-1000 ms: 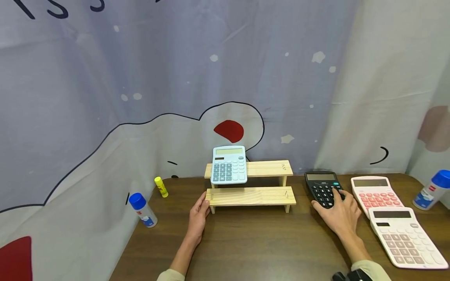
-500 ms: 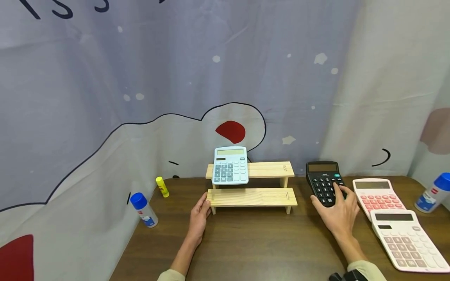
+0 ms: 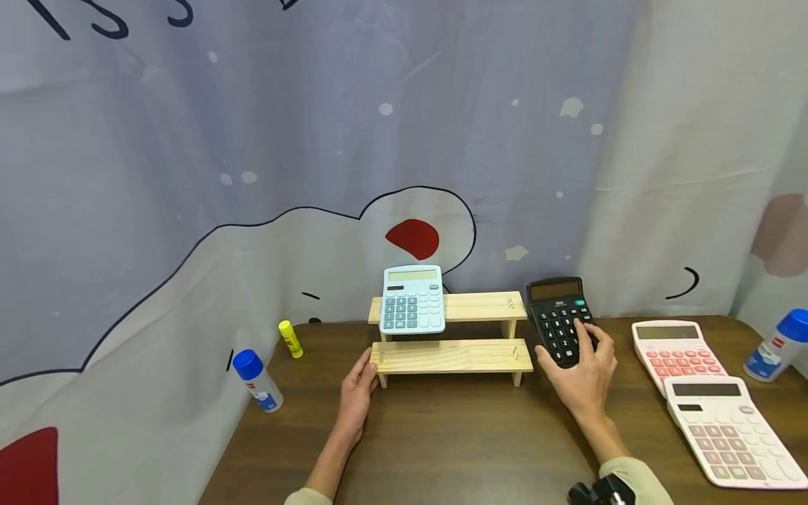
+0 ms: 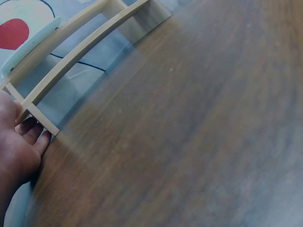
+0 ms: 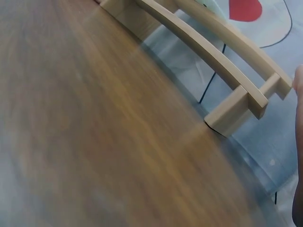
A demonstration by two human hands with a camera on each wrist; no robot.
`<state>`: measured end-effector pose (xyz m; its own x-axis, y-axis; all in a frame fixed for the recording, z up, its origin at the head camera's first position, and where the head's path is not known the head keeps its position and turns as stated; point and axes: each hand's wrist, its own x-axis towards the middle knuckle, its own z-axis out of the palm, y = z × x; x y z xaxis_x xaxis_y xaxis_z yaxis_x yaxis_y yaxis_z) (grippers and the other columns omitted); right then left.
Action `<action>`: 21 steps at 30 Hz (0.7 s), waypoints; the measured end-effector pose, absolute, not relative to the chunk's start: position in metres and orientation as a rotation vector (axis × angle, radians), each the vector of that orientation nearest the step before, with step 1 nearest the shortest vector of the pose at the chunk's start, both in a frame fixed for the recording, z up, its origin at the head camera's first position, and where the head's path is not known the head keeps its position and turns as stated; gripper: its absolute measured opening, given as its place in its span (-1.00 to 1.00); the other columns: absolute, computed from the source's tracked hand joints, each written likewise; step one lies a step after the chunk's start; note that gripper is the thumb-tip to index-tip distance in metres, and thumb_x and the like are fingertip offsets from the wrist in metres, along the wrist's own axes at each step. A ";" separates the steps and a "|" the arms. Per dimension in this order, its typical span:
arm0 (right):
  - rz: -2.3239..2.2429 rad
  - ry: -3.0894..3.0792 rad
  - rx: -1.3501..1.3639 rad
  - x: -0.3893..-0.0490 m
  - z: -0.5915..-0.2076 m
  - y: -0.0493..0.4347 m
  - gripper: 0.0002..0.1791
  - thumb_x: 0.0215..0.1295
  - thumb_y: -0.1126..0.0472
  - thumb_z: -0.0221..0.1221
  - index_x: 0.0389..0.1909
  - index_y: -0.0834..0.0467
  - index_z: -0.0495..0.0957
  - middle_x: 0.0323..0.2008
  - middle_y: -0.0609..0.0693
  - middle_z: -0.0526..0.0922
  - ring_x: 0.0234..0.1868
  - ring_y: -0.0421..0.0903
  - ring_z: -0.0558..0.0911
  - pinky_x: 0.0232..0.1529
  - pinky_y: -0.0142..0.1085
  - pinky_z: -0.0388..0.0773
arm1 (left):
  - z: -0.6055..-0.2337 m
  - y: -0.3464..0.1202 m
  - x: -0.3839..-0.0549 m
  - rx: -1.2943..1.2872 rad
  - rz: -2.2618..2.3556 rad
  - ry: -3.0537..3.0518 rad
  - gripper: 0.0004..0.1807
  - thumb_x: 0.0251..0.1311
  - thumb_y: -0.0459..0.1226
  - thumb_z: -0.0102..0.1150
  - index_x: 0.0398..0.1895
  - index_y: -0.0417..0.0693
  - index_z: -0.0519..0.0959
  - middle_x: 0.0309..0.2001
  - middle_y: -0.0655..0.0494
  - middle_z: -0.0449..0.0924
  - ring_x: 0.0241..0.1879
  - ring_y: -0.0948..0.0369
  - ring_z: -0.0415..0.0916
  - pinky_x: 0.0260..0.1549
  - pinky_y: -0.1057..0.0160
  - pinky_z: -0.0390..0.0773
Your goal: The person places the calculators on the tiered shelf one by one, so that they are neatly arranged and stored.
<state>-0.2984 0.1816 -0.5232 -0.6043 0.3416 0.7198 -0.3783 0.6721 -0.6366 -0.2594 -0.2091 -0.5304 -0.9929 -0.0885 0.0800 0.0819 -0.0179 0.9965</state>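
A two-step wooden stand (image 3: 451,356) stands on the table, a light blue calculator (image 3: 413,301) leaning on its upper step. At the stand's left end, my left hand (image 3: 356,396) grips the lower step; in the left wrist view the fingers (image 4: 33,131) curl by the leg. My right hand (image 3: 583,372) holds a black calculator (image 3: 555,308) by its lower part, tilted face up, just right of the stand. That calculator is out of sight in the right wrist view, where only a sliver of the hand (image 5: 298,80) shows beside the stand.
To the right lie a pink calculator (image 3: 678,351) and a white-pink calculator (image 3: 732,431), overlapping. A blue-capped bottle (image 3: 776,347) stands at the far right, another blue-capped bottle (image 3: 257,380) at the left. A small yellow tube (image 3: 290,339) is near the curtain (image 3: 303,266).
My right hand has lifted the black calculator off the table and carried it left towards the stand. The left hand stays at the stand's left end.
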 end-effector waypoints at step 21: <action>0.888 -2.025 0.257 -0.310 -0.500 0.149 -0.10 -0.21 -0.08 0.42 0.22 0.29 0.52 0.13 0.31 0.42 0.23 0.31 0.34 0.12 0.30 0.17 | -0.529 -0.209 -0.261 0.018 -2.158 -2.108 -0.38 0.58 -0.13 -0.16 0.57 -0.19 0.07 0.55 -0.18 0.07 0.48 -0.07 0.15 0.41 -0.10 0.27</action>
